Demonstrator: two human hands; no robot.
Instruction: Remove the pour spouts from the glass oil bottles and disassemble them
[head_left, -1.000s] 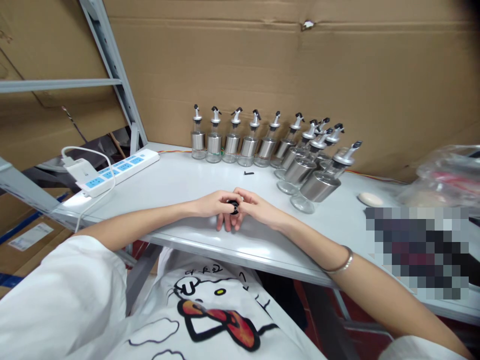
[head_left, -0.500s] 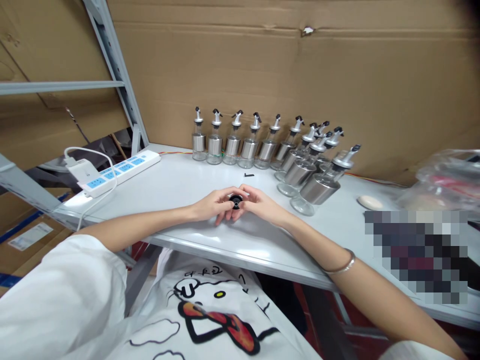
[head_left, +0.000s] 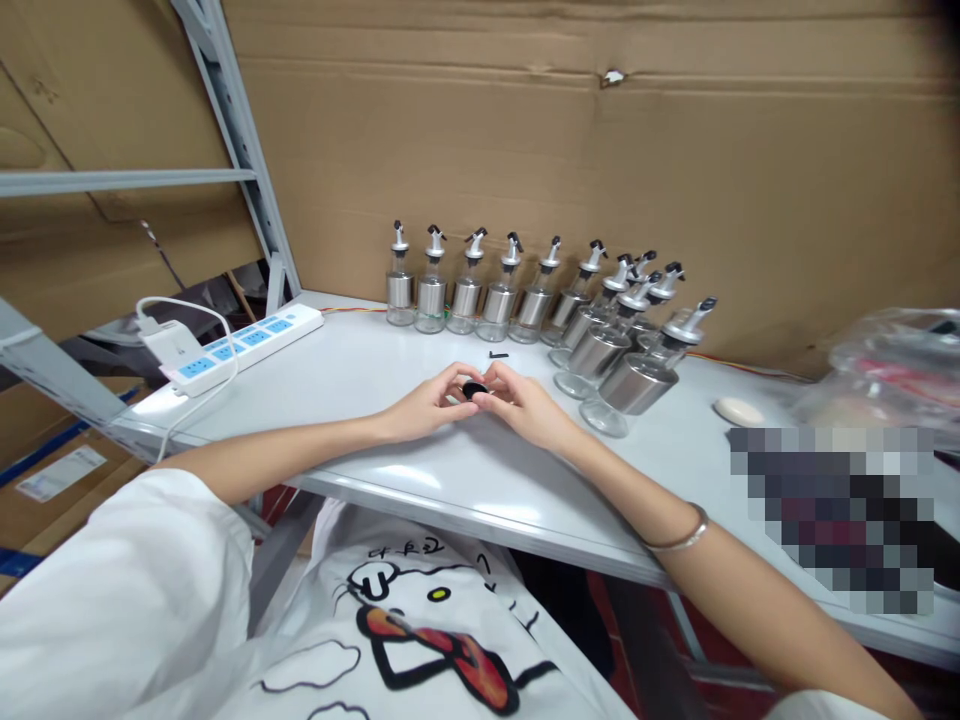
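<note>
Between my two hands, just above the table's front half, is a small round black part (head_left: 473, 389), tilted so that its dark face shows. My left hand (head_left: 433, 402) grips it from the left with thumb and fingers. From the right, my right hand (head_left: 517, 402) pinches the same part, thumb below and fingers curled over it. Part of its edge is hidden by my fingertips. Just beyond my hands a small black L-shaped piece (head_left: 498, 355) lies on the table.
Several glass bottles (head_left: 495, 302) with steel sleeves and pourer tops line the back and right. A white power strip (head_left: 247, 345) with a plugged-in charger lies left on the grey table (head_left: 360, 375). A pale oval object (head_left: 739, 411) and a plastic bag (head_left: 892, 370) are at right.
The round black part has been tipped over; its ringed face with the centre hole no longer shows. My fingers have shifted around it. The L-shaped piece stays put.
</note>
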